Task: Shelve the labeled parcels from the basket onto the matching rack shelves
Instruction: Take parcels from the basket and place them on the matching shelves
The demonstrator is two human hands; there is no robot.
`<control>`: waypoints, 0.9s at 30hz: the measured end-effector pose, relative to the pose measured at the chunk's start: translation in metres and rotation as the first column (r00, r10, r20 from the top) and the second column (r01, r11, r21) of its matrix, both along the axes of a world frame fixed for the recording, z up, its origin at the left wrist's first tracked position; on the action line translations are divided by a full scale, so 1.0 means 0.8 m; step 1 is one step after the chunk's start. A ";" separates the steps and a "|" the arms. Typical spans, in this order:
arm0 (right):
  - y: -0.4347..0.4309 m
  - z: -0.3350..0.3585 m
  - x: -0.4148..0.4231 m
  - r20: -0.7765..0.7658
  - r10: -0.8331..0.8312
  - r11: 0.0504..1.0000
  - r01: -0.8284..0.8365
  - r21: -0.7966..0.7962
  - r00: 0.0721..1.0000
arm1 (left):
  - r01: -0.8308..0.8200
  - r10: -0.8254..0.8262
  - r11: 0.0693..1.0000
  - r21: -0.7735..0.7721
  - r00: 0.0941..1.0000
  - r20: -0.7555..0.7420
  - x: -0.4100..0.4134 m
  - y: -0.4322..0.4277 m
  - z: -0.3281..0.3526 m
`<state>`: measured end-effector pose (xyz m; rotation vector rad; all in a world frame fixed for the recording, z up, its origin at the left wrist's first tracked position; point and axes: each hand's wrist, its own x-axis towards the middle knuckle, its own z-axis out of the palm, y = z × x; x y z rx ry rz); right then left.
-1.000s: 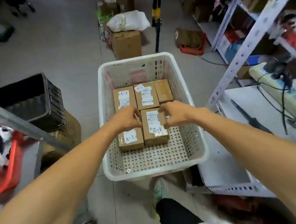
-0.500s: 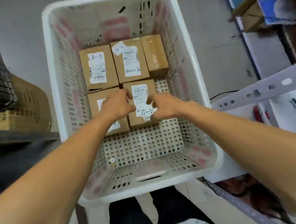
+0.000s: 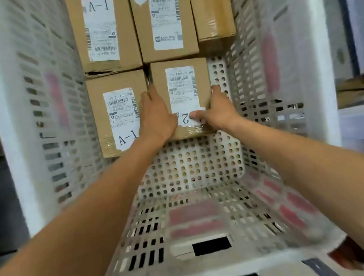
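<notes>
The near right parcel (image 3: 187, 75), a brown carton whose white label shows "-2" between the thumbs, lies on the perforated floor of the white basket (image 3: 192, 167), in the front row. Both hands grip it from opposite sides: the left hand (image 3: 156, 118) wraps its left edge with fingers down the gap, and the right hand (image 3: 218, 108) clasps its right edge, thumb on the label. Touching it on the left is a parcel marked A-1 (image 3: 121, 116). Behind these, the back row holds another A-1 parcel (image 3: 103, 29), a middle parcel (image 3: 163, 20) with an A-1 slip, and a plain taped parcel (image 3: 210, 3).
</notes>
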<state>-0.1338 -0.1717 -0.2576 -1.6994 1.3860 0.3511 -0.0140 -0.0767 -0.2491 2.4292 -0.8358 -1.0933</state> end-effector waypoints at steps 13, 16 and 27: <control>0.036 -0.012 -0.096 -0.052 -0.294 0.942 0.299 0.152 0.954 | -0.082 0.079 0.997 0.005 0.932 -0.353 -0.061 0.048 -0.041; 0.042 -0.022 -0.091 0.082 -0.343 0.927 0.323 0.191 0.936 | -0.199 0.176 0.980 0.012 0.837 -0.518 -0.062 0.049 -0.044; 0.062 0.027 -0.086 0.229 -0.378 0.924 0.352 0.147 0.897 | -0.253 0.200 0.968 -0.008 0.782 -0.590 -0.058 0.064 0.000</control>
